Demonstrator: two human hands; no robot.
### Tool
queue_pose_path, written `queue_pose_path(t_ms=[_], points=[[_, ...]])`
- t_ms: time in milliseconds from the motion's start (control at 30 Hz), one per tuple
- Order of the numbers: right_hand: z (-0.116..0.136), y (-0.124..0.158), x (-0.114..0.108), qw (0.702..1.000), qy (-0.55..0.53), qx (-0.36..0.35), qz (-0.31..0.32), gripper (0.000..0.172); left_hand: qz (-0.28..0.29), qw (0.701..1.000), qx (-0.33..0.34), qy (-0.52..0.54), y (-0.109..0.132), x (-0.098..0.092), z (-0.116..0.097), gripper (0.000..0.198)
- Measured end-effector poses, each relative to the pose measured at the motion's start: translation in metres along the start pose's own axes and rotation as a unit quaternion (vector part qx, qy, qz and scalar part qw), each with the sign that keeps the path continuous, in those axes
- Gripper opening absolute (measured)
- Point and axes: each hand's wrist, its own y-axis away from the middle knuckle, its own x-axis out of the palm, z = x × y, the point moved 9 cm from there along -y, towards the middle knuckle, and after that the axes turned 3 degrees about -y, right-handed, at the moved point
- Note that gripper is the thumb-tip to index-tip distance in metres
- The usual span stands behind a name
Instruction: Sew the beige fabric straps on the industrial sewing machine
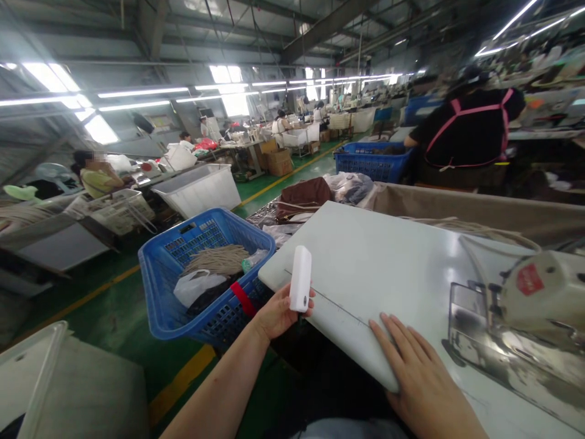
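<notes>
My left hand (282, 311) is closed around a white, slim, box-shaped device (300, 277) with a small dark spot near its lower end. It is held upright at the left edge of the pale sewing table (365, 250); what kind of device it is, I cannot tell. Flat on the table's front edge rests my right hand (414, 360), fingers stretched out and holding nothing. To the right of that hand sits a sewing machine (543, 292) with a red label and a shiny metal bed plate (507, 360).
Left of the table stands a blue plastic basket (158, 292) with beige strips and plastic bags. A white bin (91, 378) is at lower left. Behind the table are a brown cloth bundle (304, 198) and a fabric-lined trough (479, 204). A person in black (475, 128) works at the right.
</notes>
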Motion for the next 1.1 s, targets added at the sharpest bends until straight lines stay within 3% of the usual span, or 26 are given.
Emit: queue_pose_path(t_ms=[233,433,533,800,1100], points=[[0.004,-0.001,-0.003,1.000,0.006,-0.001,0.016,0.103,-0.009,0.999,-0.011,0.035,0.010,0.007,-0.002,0.076],[0.005,-0.003,-0.004,1.000,0.018,-0.002,0.015,0.099,-0.006,0.995,-0.033,0.097,0.016,0.011,0.017,0.074],[0.004,-0.003,-0.003,1.000,0.016,0.000,0.019,0.099,-0.005,0.990,-0.042,0.134,0.016,0.016,0.024,0.086],[0.007,-0.006,-0.005,0.999,0.022,0.001,0.029,0.100,-0.028,0.985,-0.047,0.162,0.021,0.017,0.015,0.100],[0.006,-0.003,-0.003,0.999,0.027,-0.002,0.023,0.099,-0.043,0.986,-0.054,0.154,0.023,0.018,0.016,0.091]])
